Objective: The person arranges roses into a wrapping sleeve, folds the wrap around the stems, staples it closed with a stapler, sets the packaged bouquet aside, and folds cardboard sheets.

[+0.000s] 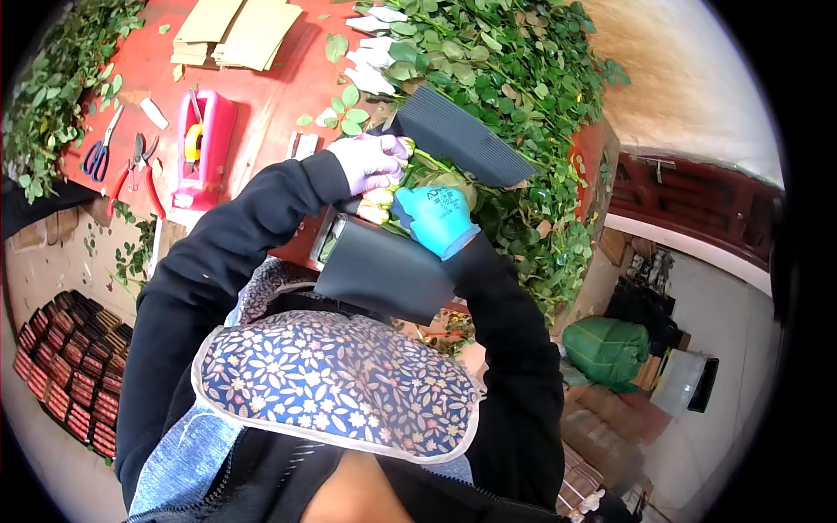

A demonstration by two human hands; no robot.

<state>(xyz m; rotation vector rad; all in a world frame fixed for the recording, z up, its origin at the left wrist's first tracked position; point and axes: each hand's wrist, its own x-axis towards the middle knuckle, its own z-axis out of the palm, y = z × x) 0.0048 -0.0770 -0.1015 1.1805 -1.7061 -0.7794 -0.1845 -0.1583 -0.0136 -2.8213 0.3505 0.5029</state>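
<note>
My left hand [375, 163], in a pale purple glove, has its fingers closed at pale rose heads between two dark panels. Beside it my right hand [438, 220], in a bright blue glove, is curled over the stems next to the pale green and pink rose heads [377, 202]. What its fingers hold is hidden beneath the glove. A ribbed dark panel [462, 135] slopes up beyond my hands. Nearer to my body is a smooth dark panel [384, 270]. Green stems run between the two panels.
Leafy stems [540, 87] are heaped at the right of the red table [270, 113]. Brown cardboard sheets [235, 33] lie at the back. A pink tape holder [202, 152], blue-handled scissors [102, 150] and red-handled pliers [138, 166] sit at the left. White wrapped bundles [372, 57] lie near the leaves.
</note>
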